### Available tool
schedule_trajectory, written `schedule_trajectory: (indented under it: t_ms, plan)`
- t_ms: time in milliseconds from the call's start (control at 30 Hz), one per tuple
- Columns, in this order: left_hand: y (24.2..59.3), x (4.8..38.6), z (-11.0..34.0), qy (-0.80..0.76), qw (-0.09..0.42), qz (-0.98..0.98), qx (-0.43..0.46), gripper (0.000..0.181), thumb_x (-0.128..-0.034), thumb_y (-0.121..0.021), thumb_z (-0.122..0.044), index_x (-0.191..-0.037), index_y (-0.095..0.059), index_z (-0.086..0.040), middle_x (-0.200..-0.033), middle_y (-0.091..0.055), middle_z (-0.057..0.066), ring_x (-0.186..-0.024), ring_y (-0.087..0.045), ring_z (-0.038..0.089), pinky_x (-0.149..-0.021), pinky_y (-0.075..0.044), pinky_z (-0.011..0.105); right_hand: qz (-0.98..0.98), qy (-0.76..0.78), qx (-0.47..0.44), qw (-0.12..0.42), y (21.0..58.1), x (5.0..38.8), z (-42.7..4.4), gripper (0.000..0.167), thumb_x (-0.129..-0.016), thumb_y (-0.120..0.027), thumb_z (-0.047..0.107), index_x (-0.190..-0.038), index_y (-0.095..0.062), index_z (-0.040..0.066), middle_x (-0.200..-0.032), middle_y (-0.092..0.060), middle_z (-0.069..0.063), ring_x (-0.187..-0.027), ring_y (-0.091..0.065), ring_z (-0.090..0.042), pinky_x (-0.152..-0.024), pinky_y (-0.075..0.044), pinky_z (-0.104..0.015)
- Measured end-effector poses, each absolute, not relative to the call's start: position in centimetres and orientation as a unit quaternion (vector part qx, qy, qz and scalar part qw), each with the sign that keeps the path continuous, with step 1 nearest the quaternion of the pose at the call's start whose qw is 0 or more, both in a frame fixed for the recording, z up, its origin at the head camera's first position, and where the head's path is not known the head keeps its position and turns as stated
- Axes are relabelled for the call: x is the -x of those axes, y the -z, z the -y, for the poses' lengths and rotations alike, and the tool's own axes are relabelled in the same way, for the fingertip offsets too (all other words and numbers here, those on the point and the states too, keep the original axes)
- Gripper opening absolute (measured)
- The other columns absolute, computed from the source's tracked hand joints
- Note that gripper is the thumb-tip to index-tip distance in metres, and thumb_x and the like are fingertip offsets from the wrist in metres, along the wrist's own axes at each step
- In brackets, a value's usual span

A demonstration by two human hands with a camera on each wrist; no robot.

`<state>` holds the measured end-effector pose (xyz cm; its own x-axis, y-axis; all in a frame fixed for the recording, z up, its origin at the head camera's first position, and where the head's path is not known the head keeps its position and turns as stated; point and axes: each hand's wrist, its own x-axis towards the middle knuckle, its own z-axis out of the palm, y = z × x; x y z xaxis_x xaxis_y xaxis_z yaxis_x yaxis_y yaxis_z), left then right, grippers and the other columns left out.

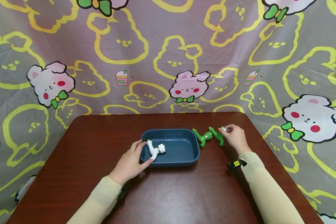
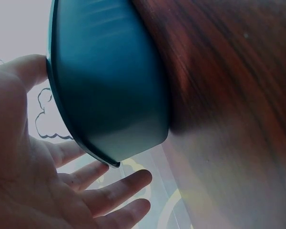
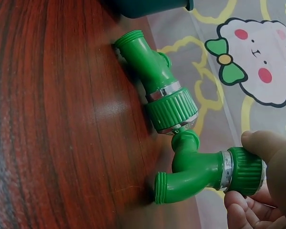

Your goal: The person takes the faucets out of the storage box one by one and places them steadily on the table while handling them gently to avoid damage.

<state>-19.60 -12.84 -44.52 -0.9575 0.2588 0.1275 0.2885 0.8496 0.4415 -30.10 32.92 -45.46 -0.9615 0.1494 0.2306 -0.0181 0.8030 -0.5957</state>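
Observation:
A white faucet lies at the left end of a dark blue plastic tray. My left hand is spread at the tray's left end, its thumb touching the near rim and some fingers at the left rim; two lower fingers stand clear of it in the left wrist view. My right hand pinches the ribbed knob of a green faucet between thumb and fingers. A second green faucet lies between that one and the tray, its knob end close to or touching the held faucet's pipe.
The dark brown wooden table carries the tray and faucets near its far half. Behind and beside it hangs a grey curtain with yellow outlines and cartoon animals. A wrist strap with a camera sits on the right wrist.

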Motion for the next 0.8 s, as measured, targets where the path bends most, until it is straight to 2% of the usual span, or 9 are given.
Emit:
schedule_trajectory:
  t_ms: [467,800]
  plan:
    - [44.40,19.47,12.77,0.236,0.023,0.962,0.136,0.084,-0.0915,-0.074,-0.052,-0.155,-0.042,-0.007,-0.160,-0.038,0.020,-0.130,-0.059,0.040,-0.105,-0.051,0.055,0.942,-0.307,0.037,0.128,45.60,30.29,-33.04,0.052,-0.097,-0.069,0.045,-0.110,-0.069,-0.006,-0.100,-0.071,-0.021,-0.089,-0.065,-0.032,-0.071,-0.049,-0.032]
    - [44.34,19.41,12.76,0.237,0.022,0.962,0.137,0.083,-0.0922,-0.074,-0.051,-0.155,-0.042,-0.007,-0.160,-0.037,0.021,-0.130,-0.059,0.040,-0.105,-0.051,0.056,0.940,-0.315,0.052,0.120,45.84,30.46,-33.16,0.049,-0.099,-0.065,0.046,-0.113,-0.068,-0.002,-0.103,-0.070,-0.019,-0.093,-0.064,-0.032,-0.073,-0.048,-0.033]
